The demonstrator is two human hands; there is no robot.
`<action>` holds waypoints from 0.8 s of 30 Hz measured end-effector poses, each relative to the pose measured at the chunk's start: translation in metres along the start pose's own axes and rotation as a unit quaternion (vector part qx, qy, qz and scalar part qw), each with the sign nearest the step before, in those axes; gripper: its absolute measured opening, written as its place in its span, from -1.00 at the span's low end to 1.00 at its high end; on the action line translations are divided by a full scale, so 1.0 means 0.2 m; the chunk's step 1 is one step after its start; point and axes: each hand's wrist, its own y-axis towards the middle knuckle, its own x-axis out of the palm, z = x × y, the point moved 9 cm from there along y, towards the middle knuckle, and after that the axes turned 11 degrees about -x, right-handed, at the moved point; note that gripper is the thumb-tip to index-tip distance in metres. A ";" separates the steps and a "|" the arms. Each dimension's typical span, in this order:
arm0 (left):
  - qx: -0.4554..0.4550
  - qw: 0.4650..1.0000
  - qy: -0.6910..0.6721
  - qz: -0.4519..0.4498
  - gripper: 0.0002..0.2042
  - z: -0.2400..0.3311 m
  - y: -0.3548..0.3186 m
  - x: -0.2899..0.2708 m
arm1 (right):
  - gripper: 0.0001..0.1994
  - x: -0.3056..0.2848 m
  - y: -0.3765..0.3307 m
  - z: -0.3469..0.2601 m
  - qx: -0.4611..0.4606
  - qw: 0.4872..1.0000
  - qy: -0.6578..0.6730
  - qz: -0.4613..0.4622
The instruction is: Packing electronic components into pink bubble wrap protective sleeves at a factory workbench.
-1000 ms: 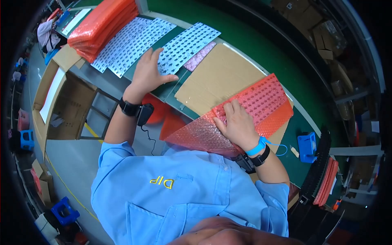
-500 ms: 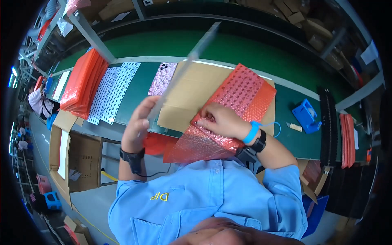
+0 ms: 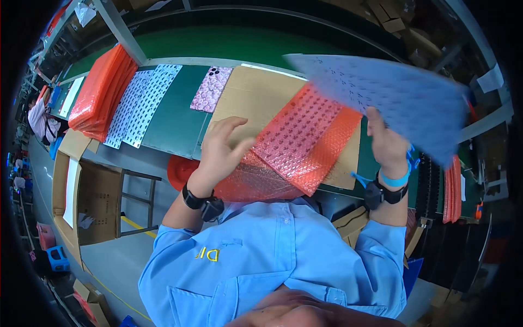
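Observation:
My right hand (image 3: 385, 146) is raised over the right side of the bench, gripping a pale blue sheet (image 3: 392, 92) by its lower edge. Rows of small dark marks run across the sheet, which is tilted and smeared by motion. My left hand (image 3: 220, 150) is empty, fingers apart, just above the near edge of a brown cardboard piece (image 3: 239, 98). Between the hands, a red bubble-wrap bag (image 3: 335, 144) lies on the cardboard. Dark prints in rows show through its red film, and its clear flap side hangs toward me over the bench edge.
A stack of red bubble bags (image 3: 101, 95) and two patterned sheets (image 3: 150, 106) lie at the left, near a pink floral sheet (image 3: 211, 89). An open carton (image 3: 98, 201) stands below. More red bags (image 3: 451, 188) stand at the far right. Another person (image 3: 42, 120) sits far left.
The sheet, earlier seen edge-on at my left hand, is now up at the right in my right hand. My right hand has left the bag; my left is empty.

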 end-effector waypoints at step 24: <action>0.148 0.928 0.316 0.130 -0.54 -0.01 -0.11 0.05 | -0.37 0.33 -0.33 1.06 0.290 0.870 -0.275 -0.287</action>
